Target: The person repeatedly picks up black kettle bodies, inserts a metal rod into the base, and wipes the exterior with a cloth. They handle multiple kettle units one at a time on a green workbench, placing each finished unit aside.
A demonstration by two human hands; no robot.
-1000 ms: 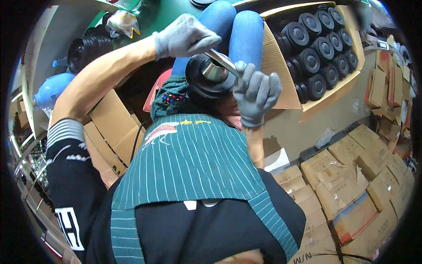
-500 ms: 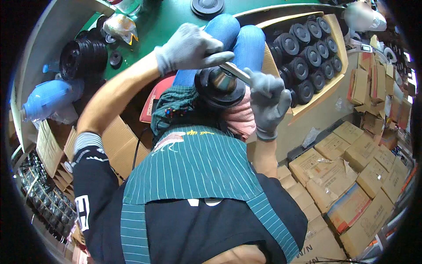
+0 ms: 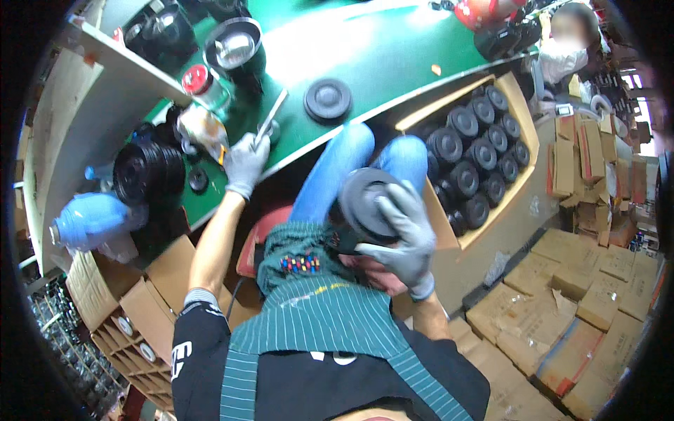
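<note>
My left hand (image 3: 246, 163), in a grey glove, reaches over the green tabletop with its fingers closed on a slim silver metal bar (image 3: 272, 116). A small rounded grey piece beside those fingers is too blurred to name. Above my lap, my gloved right hand (image 3: 404, 238) holds a black round ribbed part (image 3: 366, 203) by its side, thumb below and fingers across its face. The part is tilted with its flat disc turned up. Another black disc-shaped part (image 3: 328, 100) lies on the table beyond my knees.
An open carton (image 3: 523, 151) of similar black parts stands at the right. Black discs (image 3: 144, 172) are stacked left, near a red-lidded jar (image 3: 200, 83) and blue bottle (image 3: 95, 221). Flat cartons (image 3: 533, 309) cover the lower right. A person (image 3: 567, 49) is at the far right.
My left hand has moved from the black part to the table, carrying the metal bar. My right hand has shifted onto the part, which has tilted; its metal cone no longer shows.
</note>
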